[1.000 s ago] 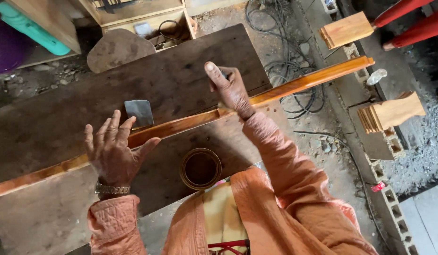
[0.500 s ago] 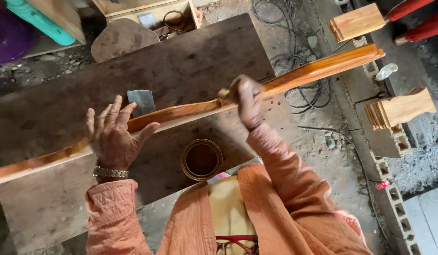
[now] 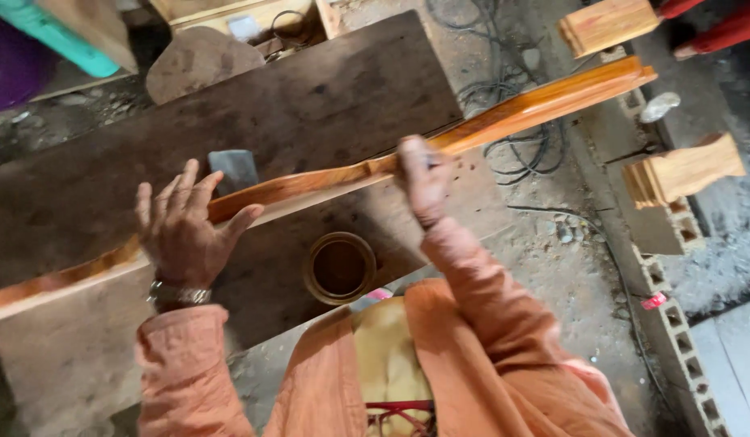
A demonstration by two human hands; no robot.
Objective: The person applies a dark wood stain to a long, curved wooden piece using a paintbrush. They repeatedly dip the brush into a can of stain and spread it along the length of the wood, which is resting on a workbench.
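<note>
A long, glossy orange-brown wooden slat (image 3: 520,109) lies diagonally across a dark wooden board (image 3: 326,105) that serves as a work surface. My left hand (image 3: 183,229) presses down on the slat near its left part, fingers spread apart. My right hand (image 3: 423,180) is closed over the slat at its middle, blurred by motion; whether it holds a small rubbing pad I cannot tell. Both arms wear orange sleeves, and a metal watch sits on my left wrist.
A small grey block (image 3: 234,168) lies on the board just beyond the slat. A round open tin (image 3: 339,268) stands near the board's front edge. Carved wooden pieces (image 3: 681,172) rest on concrete blocks at the right. Cables (image 3: 504,48) trail over the dirt floor.
My right hand has slid leftward along the slat, from open with fingers stretched to closed over it. My left hand stays pressed on the slat.
</note>
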